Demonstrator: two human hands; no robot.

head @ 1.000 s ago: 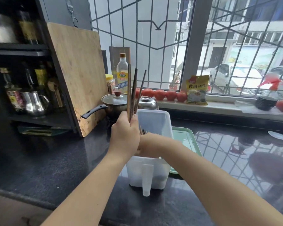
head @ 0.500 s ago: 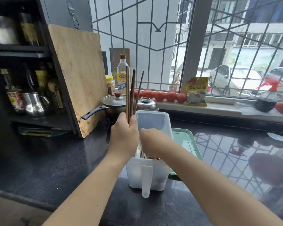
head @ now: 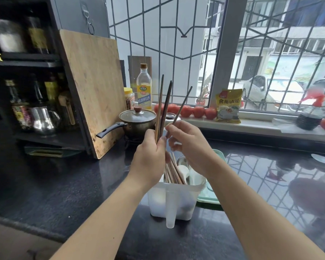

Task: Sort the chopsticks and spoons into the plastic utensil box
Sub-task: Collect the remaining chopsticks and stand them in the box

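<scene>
- The left hand (head: 148,158) is wrapped round the lower ends of two dark chopsticks (head: 162,109), holding them upright above the plastic utensil box (head: 172,201); bunched in a fist like this, they stay gathered as one set.
- The right hand (head: 188,145) pinches a third, thinner chopstick (head: 182,106) between thumb and fingertips and tilts it off to the right, apart from the other two. It looks like it is either being added to the bundle or singled out from it; which one cannot be told.
- The box stands on the dark surface (head: 73,184) directly under both hands, so anything let go would drop straight in.
- Inside the box, a bundle of pale wooden chopsticks (head: 174,171) leans in the left part, and white spoons (head: 184,171) show in the part just to its right, so the two kinds appear to be kept apart.
- A green tray (head: 211,196) lies behind and to the right of the box, touching or nearly touching it.
- A judgement: sorting is well along, with the three dark sticks in the hands not yet placed.
</scene>
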